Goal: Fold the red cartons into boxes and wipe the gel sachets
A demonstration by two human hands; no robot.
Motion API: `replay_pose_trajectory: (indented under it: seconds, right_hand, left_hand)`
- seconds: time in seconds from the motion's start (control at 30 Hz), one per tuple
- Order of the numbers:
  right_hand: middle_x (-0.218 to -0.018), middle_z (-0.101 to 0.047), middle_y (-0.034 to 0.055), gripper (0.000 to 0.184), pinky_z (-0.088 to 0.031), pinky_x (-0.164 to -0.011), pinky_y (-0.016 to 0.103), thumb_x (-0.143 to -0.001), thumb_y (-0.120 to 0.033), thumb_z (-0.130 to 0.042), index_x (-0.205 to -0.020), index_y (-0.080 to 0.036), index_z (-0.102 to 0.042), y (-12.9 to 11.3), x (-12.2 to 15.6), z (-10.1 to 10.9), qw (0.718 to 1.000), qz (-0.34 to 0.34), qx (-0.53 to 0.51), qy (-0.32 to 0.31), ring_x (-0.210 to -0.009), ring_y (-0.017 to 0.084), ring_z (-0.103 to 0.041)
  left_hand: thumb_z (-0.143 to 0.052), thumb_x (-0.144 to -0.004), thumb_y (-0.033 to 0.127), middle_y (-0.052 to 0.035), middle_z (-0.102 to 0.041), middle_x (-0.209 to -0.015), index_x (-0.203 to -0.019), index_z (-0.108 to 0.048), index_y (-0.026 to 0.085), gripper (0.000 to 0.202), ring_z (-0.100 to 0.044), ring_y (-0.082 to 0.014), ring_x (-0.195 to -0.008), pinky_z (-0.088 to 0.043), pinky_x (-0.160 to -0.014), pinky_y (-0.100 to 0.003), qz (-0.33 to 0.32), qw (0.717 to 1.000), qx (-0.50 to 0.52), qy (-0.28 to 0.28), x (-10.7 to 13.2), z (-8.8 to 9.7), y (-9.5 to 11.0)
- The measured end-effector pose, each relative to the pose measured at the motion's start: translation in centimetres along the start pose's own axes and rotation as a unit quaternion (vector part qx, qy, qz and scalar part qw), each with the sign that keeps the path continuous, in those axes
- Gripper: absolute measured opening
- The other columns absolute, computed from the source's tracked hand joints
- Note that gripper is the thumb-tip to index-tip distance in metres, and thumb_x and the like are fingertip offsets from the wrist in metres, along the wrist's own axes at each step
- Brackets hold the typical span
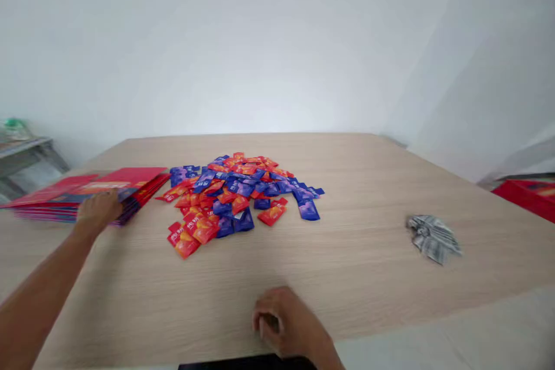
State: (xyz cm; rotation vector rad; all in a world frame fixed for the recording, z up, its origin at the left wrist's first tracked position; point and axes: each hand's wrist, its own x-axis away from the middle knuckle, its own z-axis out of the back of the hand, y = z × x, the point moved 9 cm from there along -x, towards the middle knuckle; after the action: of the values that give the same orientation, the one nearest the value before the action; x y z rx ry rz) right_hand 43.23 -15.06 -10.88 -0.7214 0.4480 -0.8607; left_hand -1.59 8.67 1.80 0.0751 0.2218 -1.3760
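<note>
My left hand (99,211) reaches out to the left and rests on the near corner of a stack of flat red and purple bags (82,193); its fingers are blurred. My right hand (284,321) lies on the wooden table (347,277) near the front edge, fingers curled under, with nothing visible in them. A heap of small red and blue sachets (236,193) lies in the middle of the table, between and beyond the two hands.
A small crumpled grey and white pack (433,237) lies on the right part of the table. A red box (526,193) stands off the table at the far right. A grey shelf (23,159) stands at the far left by the white wall.
</note>
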Motion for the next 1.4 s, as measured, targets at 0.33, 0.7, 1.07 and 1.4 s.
replay_pose_trajectory:
  seconds: [0.33,0.7,1.07,1.4]
  right_hand:
    - [-0.076,-0.075,-0.0018,0.024,-0.045,-0.078,0.023,-0.072,-0.002,-0.063,-0.081,-0.02,-0.076,0.3,0.3,0.0,1.0,0.007,-0.012,0.009,-0.072,0.014,-0.066]
    - [-0.075,-0.072,-0.0009,0.02,-0.047,-0.083,0.028,-0.074,-0.002,-0.061,-0.076,-0.021,-0.07,-0.2,0.5,0.9,0.995,0.042,-0.05,0.079,-0.076,0.016,-0.066]
    - [-0.132,-0.077,0.0115,0.063,-0.065,-0.095,0.044,-0.086,-0.073,-0.08,-0.13,-0.028,-0.076,2.0,-1.6,4.8,0.754,-0.014,-0.607,0.251,-0.121,0.029,-0.072]
    - [-0.139,-0.077,0.0109,0.078,-0.062,-0.107,0.051,-0.074,-0.067,-0.094,-0.137,-0.028,-0.072,-0.1,-1.0,6.5,0.685,-0.03,-0.658,0.312,-0.131,0.034,-0.072]
  left_hand:
    - [-0.026,-0.103,0.034,-0.0164,-0.075,-0.112,-0.113,-0.068,0.011,0.049,-0.065,-0.0388,-0.124,-0.056,-0.099,-0.062,0.072,0.991,0.06,0.099,1.1,1.6,-1.8]
    - [-0.025,-0.102,0.038,-0.0145,-0.068,-0.149,-0.146,-0.06,0.002,0.066,-0.055,-0.0334,-0.146,-0.045,-0.117,-0.059,0.041,0.958,0.083,0.27,4.0,10.2,-3.1]
    - [-0.056,-0.096,0.005,-0.0172,-0.065,-0.151,-0.174,-0.03,0.026,0.085,-0.063,-0.0337,-0.129,-0.054,-0.113,-0.055,-0.26,0.872,0.081,0.407,20.1,14.4,15.3]
    - [-0.04,-0.093,-0.008,-0.0105,-0.073,-0.145,-0.177,-0.012,0.021,0.093,-0.064,-0.0292,-0.135,-0.059,-0.11,-0.041,-0.365,0.862,0.135,0.324,30.8,7.8,29.8]
